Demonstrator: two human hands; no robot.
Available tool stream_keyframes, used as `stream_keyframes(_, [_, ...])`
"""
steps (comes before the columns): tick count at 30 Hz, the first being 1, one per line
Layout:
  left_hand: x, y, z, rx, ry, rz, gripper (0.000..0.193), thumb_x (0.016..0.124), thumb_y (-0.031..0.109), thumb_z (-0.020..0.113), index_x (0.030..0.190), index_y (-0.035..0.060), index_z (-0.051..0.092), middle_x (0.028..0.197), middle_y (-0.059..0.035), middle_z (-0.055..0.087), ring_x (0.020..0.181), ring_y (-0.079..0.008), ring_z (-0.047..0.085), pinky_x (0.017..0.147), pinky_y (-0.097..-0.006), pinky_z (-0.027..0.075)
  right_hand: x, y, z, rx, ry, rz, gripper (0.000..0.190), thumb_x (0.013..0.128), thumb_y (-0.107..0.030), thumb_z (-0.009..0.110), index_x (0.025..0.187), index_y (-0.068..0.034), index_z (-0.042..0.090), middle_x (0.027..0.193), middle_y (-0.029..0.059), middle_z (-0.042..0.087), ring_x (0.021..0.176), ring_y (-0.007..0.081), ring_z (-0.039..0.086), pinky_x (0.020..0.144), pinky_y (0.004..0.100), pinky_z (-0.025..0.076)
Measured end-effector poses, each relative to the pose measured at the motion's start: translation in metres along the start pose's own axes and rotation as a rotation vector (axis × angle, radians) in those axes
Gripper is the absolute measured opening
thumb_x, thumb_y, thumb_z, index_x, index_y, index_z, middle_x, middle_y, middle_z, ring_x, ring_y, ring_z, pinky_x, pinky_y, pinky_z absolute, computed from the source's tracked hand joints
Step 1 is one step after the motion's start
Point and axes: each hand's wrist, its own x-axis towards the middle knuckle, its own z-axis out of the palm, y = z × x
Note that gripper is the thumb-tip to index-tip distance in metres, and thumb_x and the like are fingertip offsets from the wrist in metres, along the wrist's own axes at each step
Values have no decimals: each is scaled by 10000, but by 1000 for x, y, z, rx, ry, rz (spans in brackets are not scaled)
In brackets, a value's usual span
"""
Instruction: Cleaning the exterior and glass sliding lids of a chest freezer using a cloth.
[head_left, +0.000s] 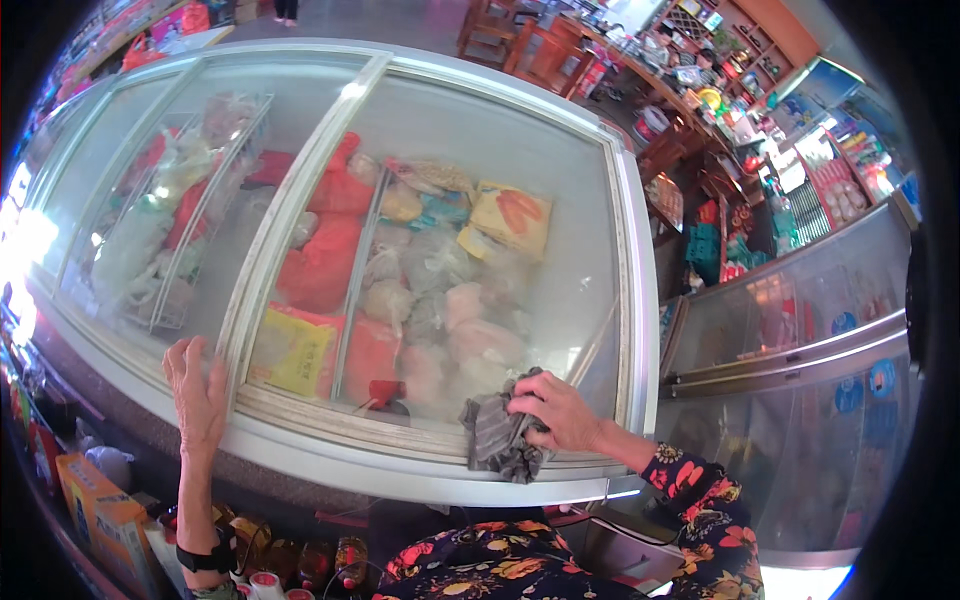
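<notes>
A grey striped cloth (495, 427) is bunched under my right hand (551, 409), whose fingers grip it against the near right part of a chest freezer's glass lid (585, 285). On the left, my left hand (196, 386) is at the metal frame (259, 277) between two glass panes, fingers slightly curled, with nothing seen in it; whether it touches the frame I cannot tell. Beneath the fogged glass lie red plastic bags (322, 255), clear bags of food (480, 337), a yellow printed packet (510, 217) and a wire basket (199, 225).
At the lower left stand cardboard boxes (101, 510) and bottles with dark contents (315, 562). A glass-door fridge (787, 375) is on the right. Wooden chairs (551, 52) are beyond the freezer, and a person's legs (286, 11) show at the top.
</notes>
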Motion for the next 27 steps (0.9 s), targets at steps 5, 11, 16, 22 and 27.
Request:
stream_keyframes(5, [-4,4,13,80,-22,-24,426,886,105,550,1284,-11,451,1294,-265,374,1237,-436,352,1053,-495,286,43,22,-8,-7,243,206,467,678,-118,674,1129,-104,552,1102,116,530,1017,335,549,829,399,488])
stream_keyframes(11, [-12,2,21,251,-46,-71,417,920,123,501,1308,-7,424,1374,-279,329,1298,-470,296,1101,-528,236,128,109,-31,-57,448,239,448,725,-139,651,1157,-83,544,1122,154,511,1061,363,526,864,423,470])
stream_keyframes(16, [-12,11,22,260,-100,-120,422,942,137,431,1336,-5,381,1410,-259,297,1323,-477,252,1117,-540,201,207,203,-47,-296,562,280,464,790,-198,629,1225,-100,500,1126,168,487,1067,365,513,870,441,462])
stream_keyframes(22, [-11,14,22,221,-122,-166,456,868,78,480,1310,1,393,1398,-287,278,1316,-506,235,1111,-563,198,344,246,-73,-149,649,879,453,894,-358,557,1293,-162,472,1287,170,465,1176,410,474,946,549,408])
stream_keyframes(27, [-13,13,20,219,-127,-211,467,866,89,503,1313,-2,405,1409,-278,276,1316,-484,238,1102,-557,211,451,191,-51,-70,506,837,440,894,-390,525,1289,-197,497,1293,163,464,1214,401,446,965,555,373])
